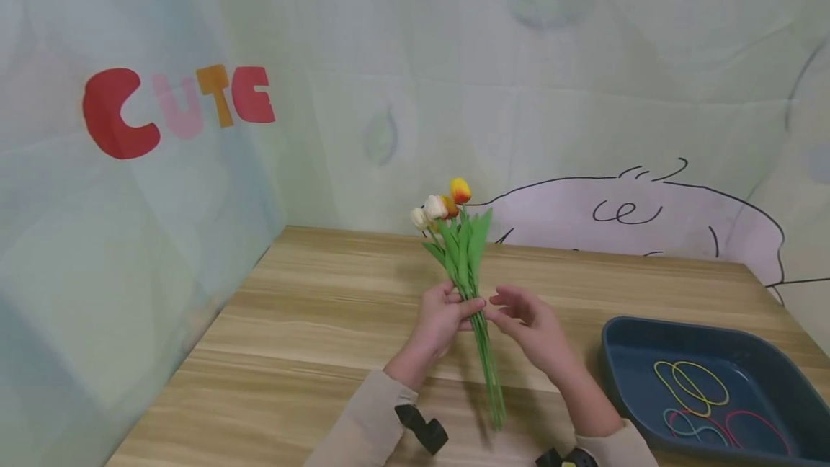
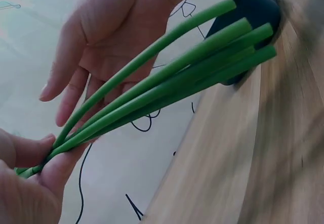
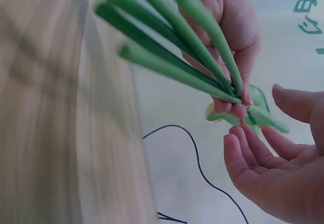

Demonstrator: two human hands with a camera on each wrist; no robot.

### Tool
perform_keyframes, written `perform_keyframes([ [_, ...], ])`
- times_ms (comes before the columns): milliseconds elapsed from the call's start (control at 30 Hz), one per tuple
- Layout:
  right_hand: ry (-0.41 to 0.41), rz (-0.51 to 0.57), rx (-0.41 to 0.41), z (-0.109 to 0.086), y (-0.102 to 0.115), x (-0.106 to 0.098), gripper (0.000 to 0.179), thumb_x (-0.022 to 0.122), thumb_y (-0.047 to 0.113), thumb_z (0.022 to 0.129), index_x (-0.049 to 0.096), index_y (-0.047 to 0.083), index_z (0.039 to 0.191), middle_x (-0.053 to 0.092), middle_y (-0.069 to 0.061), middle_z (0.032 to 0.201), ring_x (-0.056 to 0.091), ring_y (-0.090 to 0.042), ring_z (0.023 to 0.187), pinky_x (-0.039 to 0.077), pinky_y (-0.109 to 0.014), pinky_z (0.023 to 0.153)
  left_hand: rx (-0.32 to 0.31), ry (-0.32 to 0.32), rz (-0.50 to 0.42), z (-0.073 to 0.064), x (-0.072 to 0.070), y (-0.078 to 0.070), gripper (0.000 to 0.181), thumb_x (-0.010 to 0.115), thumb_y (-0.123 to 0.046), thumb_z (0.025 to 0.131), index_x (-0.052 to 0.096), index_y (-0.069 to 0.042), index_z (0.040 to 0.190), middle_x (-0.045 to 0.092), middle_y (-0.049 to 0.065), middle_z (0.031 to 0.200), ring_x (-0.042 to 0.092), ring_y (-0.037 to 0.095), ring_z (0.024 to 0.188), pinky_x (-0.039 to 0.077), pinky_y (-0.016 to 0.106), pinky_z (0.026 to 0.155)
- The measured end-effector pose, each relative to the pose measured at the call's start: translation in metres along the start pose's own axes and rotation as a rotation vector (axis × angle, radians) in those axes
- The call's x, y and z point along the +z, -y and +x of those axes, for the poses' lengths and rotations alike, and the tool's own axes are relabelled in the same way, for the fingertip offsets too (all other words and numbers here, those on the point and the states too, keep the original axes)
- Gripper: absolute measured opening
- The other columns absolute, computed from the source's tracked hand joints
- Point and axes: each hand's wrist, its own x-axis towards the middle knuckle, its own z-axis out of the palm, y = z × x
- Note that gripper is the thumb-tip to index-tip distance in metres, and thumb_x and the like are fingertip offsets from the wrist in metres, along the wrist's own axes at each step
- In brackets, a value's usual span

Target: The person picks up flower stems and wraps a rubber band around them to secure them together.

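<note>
My left hand (image 1: 441,319) pinches a bunch of tulips (image 1: 463,251) by the green stems, between thumb and fingers. White, orange and yellow-red heads point up and away, with broad leaves below them; the stem ends (image 2: 243,37) fan out toward me. A small dark patch shows on the stems by the thumb in the left wrist view; I cannot tell what it is. My right hand (image 3: 283,163) is just right of the stems, fingers loosely bent and thumb apart, gripping nothing. Its fingertips are close to the left hand's fingers.
A dark blue tray (image 1: 622,380) stands on the wooden table (image 1: 292,352) at the right. Inside it lie yellow (image 1: 697,388), light blue and red rubber bands. Behind the table hangs a printed cloth (image 1: 402,56), with coloured letters on its left part.
</note>
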Motion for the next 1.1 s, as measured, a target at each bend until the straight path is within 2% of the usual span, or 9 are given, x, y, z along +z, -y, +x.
perform_keyframes([
  [167, 0.074, 0.114, 0.044, -0.009, -0.003, 0.0, 0.045, 0.058, 0.02, 0.098, 0.048, -0.002, 0.135, 0.058, -0.02, 0.13, 0.058, -0.03, 0.116, 0.058, -0.032, 0.09, 0.035, -0.022, -0.043, -0.003, 0.002, -0.007, 0.036, 0.064, 0.008, 0.087, 0.052, 0.013, 0.12, 0.067, 0.03, 0.102, 0.072, 0.025, 0.082, 0.062, 0.034, 0.076],
  [300, 0.135, 0.14, 0.075, -0.016, -0.007, 0.0, 0.05, 0.052, 0.029, 0.1, 0.046, -0.003, 0.137, 0.053, -0.021, 0.136, 0.057, -0.031, 0.118, 0.056, -0.038, 0.094, 0.072, -0.029, -0.069, -0.006, 0.004, -0.01, 0.034, 0.064, 0.007, 0.087, 0.053, 0.012, 0.119, 0.07, 0.025, 0.095, 0.072, 0.022, 0.079, 0.063, 0.035, 0.075],
  [433, 0.203, 0.148, 0.1, -0.021, -0.009, 0.0, 0.055, 0.048, 0.036, 0.101, 0.045, -0.004, 0.139, 0.055, -0.022, 0.133, 0.061, -0.029, 0.114, 0.053, -0.046, 0.098, 0.094, -0.037, -0.105, -0.009, 0.007, -0.012, 0.032, 0.063, 0.007, 0.088, 0.054, 0.01, 0.118, 0.072, 0.019, 0.089, 0.072, 0.02, 0.076, 0.063, 0.034, 0.073],
  [500, 0.246, 0.174, 0.101, -0.023, -0.01, -0.001, 0.056, 0.047, 0.035, 0.102, 0.043, -0.006, 0.139, 0.057, -0.023, 0.129, 0.063, -0.029, 0.11, 0.054, -0.046, 0.096, 0.098, -0.052, -0.113, -0.01, 0.007, -0.012, 0.031, 0.063, 0.007, 0.088, 0.054, 0.009, 0.117, 0.072, 0.017, 0.088, 0.072, 0.019, 0.075, 0.063, 0.033, 0.073],
  [667, 0.32, 0.26, 0.115, -0.025, -0.015, -0.002, 0.054, 0.044, 0.03, 0.104, 0.04, -0.013, 0.136, 0.064, -0.021, 0.115, 0.066, -0.023, 0.098, 0.06, -0.036, 0.085, 0.117, -0.079, -0.13, -0.01, 0.009, -0.009, 0.029, 0.064, 0.006, 0.088, 0.056, 0.007, 0.116, 0.072, 0.015, 0.086, 0.072, 0.019, 0.075, 0.063, 0.033, 0.073],
  [833, 0.336, 0.295, 0.151, -0.027, -0.017, -0.002, 0.051, 0.042, 0.028, 0.104, 0.04, -0.013, 0.135, 0.066, -0.011, 0.103, 0.067, -0.017, 0.085, 0.06, -0.031, 0.077, 0.135, -0.077, -0.153, -0.01, 0.01, -0.005, 0.027, 0.064, 0.006, 0.087, 0.056, 0.007, 0.113, 0.071, 0.008, 0.08, 0.072, 0.018, 0.074, 0.063, 0.032, 0.071],
  [933, 0.338, 0.292, 0.16, -0.028, -0.018, -0.001, 0.048, 0.042, 0.028, 0.104, 0.044, -0.012, 0.131, 0.063, -0.005, 0.096, 0.062, -0.014, 0.076, 0.058, -0.027, 0.068, 0.13, -0.075, -0.156, -0.011, 0.011, -0.003, 0.026, 0.063, 0.007, 0.088, 0.056, 0.007, 0.113, 0.07, 0.005, 0.079, 0.072, 0.018, 0.075, 0.063, 0.03, 0.071],
  [1100, 0.333, 0.266, 0.149, -0.03, -0.02, -0.001, 0.046, 0.041, 0.028, 0.104, 0.046, -0.011, 0.126, 0.053, -0.001, 0.085, 0.048, -0.01, 0.067, 0.046, -0.02, 0.057, 0.114, -0.081, -0.146, -0.013, 0.013, -0.002, 0.024, 0.063, 0.006, 0.088, 0.056, 0.007, 0.112, 0.07, 0.007, 0.082, 0.072, 0.017, 0.076, 0.063, 0.032, 0.074],
])
